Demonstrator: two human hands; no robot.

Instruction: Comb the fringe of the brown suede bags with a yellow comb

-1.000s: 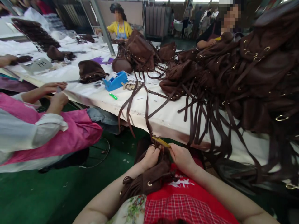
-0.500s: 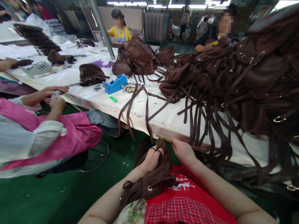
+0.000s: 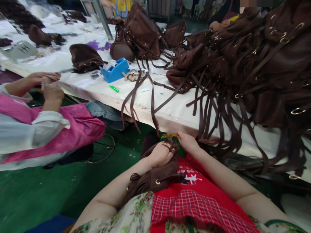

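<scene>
- Well, farthest left sits a co-worker in a pink apron (image 3: 80, 129). The co-worker's hands (image 3: 50, 92) are curled round something too small for me to make out, and they are well apart from mine.
- Next along, on the white table (image 3: 102, 94), a blue tape dispenser (image 3: 114, 70) stands with a small green marker (image 3: 113, 88) lying just in front of it.
- My left hand (image 3: 160, 154) is closed in a fist round the tassel (image 3: 172, 146). The tassel belongs to the brown bag (image 3: 155, 177), which lies in my lap against the red apron (image 3: 194, 194).
- Only the tassel's short tips stick up above my knuckles, below the table's edge.
- The yellow comb (image 3: 169, 135) lies across those tips with its teeth touching the strands.
- My right hand (image 3: 188, 142) has its fingers pressed together, pinching the comb's far end.
- To comb this well, I judge the fist should stay tight near the tassel's root, so the pull lands on my grip and not on the stitching. Short strokes away from the fist, starting at the tips, should part the strands without tearing the suede.
- Rightmost, the heap of bags (image 3: 255, 64) covers the table, and its straps (image 3: 218, 129) dangle over the edge near my right hand. I would hold the comb clear of them so it doesn't snag.
</scene>
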